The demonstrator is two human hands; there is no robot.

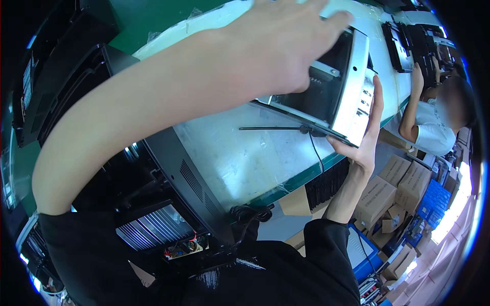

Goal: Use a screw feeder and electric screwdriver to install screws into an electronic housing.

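Observation:
A metal-framed device casing [346, 84], silver at its near right end with a dark panel inside, stands on the white worktable. My right hand [365, 140] grips its near right end, thumb on the near corner and fingers along the outer side. My left hand [275, 43] reaches across from the left over the casing's far left part, with the fingers that show stretched out and apart. The upper frame edge cuts off some of its fingertips, and the hand covers part of the casing. I see nothing held in it. A black cable [270, 128] lies on the table beside the casing.
A large black housing [191, 178] with vents and exposed wiring stands close in front of me. More dark housings [76, 86] are at the left. Across at the right, a co-worker [434, 120] handles black parts. Cardboard boxes [375, 201] and a blue crate [434, 204] stand below.

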